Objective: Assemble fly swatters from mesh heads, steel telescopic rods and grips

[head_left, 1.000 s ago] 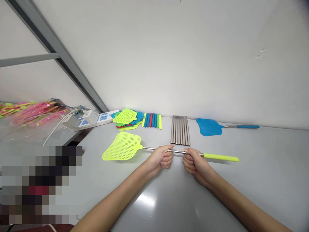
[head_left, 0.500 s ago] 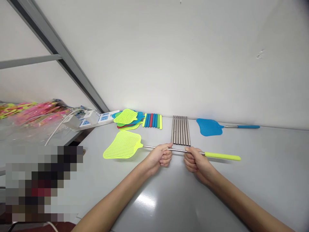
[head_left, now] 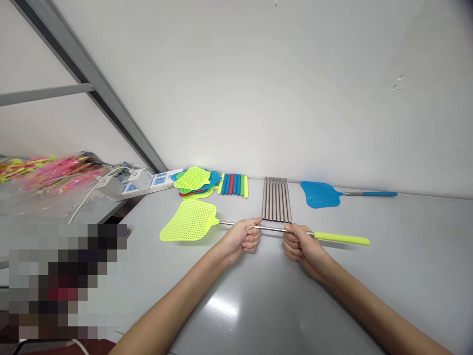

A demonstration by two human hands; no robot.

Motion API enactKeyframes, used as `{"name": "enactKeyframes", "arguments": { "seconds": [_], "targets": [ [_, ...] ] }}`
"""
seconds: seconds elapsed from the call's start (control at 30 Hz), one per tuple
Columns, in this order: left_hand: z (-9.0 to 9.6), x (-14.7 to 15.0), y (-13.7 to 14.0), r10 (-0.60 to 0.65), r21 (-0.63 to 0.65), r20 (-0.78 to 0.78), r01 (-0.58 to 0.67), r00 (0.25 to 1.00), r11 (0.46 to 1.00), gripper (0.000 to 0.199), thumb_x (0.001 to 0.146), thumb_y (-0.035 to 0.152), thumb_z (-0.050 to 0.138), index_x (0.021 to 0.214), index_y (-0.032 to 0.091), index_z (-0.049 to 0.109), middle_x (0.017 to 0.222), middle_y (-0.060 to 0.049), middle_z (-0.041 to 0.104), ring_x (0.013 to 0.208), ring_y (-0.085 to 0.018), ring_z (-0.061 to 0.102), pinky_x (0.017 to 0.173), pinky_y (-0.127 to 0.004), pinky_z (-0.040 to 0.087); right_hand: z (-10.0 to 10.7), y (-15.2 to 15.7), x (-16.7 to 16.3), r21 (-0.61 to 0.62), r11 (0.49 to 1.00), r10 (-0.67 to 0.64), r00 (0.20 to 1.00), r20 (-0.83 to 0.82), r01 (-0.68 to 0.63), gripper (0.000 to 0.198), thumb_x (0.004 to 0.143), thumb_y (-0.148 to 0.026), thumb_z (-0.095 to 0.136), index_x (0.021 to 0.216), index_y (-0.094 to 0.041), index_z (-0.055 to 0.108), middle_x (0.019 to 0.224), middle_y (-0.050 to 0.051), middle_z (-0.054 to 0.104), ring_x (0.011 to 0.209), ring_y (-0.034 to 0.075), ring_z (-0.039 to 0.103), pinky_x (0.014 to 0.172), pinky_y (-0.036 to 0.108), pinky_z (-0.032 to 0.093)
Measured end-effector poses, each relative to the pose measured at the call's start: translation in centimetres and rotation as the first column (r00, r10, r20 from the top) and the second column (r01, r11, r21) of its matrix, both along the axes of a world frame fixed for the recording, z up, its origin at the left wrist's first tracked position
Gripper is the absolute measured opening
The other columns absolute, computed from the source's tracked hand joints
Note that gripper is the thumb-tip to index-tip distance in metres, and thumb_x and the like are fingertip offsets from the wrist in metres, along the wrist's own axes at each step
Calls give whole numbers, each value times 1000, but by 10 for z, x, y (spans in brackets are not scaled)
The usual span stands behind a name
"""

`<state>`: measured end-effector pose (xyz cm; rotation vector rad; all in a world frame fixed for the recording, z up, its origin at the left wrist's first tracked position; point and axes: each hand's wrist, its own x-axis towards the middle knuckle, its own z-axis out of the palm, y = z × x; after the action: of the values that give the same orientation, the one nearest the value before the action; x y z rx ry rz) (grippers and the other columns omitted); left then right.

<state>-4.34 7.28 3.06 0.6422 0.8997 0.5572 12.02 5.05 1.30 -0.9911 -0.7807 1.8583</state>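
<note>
A yellow-green fly swatter (head_left: 190,220) with a metal telescopic rod is held crosswise above the table, its mesh head to the left and its grip to the right. My left hand (head_left: 244,237) is closed round the rod, partway between the head and the middle. My right hand (head_left: 300,242) is closed on the thicker part of the rod, beside the yellow-green grip. Just beyond my hands lies a row of metal tubes (head_left: 276,199). A blue fly swatter (head_left: 320,194) lies flat at the back right, its blue handle pointing right.
Several coloured handle sleeves (head_left: 233,184) lie in a row near the wall, beside a pile of mesh swatter heads (head_left: 192,178). A white power strip (head_left: 159,181) with plugged-in chargers and plastic bags (head_left: 62,177) of pink and yellow pieces are on the left. The grey table (head_left: 414,256) meets a white wall.
My hands have moved slightly apart along the rod, the left hand a little to the left and the right a little to the right. Both keep their hold on the fly swatter.
</note>
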Motion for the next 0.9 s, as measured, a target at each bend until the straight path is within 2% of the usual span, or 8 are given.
{"name": "enactKeyframes", "arguments": {
  "seconds": [0.5, 0.9],
  "targets": [
    [-4, -9, 7, -15, 10, 5, 15, 1000, 1000, 43, 81, 31, 38, 45, 19, 18, 37, 8, 17, 30, -3, 13, 34, -19, 9, 2, 1, 1, -12, 1000, -11, 1000, 2, 11, 39, 71, -32, 51, 43, -20, 27, 37, -11, 16, 31, 2, 14, 32, 18, 9],
    [-15, -5, 4, -47, 15, 72, 47, 996, 999, 44, 81, 35, 40, 46, 19, 18, 39, 8, 16, 31, -3, 12, 34, -20, 9, -9, 6, 11, -6, 999, -32, 999, -40, 32, 39, 74, -27, 50, 44, -19, 27, 38, -11, 16, 32, 3, 12, 32, 18, 11]
  ]
}}
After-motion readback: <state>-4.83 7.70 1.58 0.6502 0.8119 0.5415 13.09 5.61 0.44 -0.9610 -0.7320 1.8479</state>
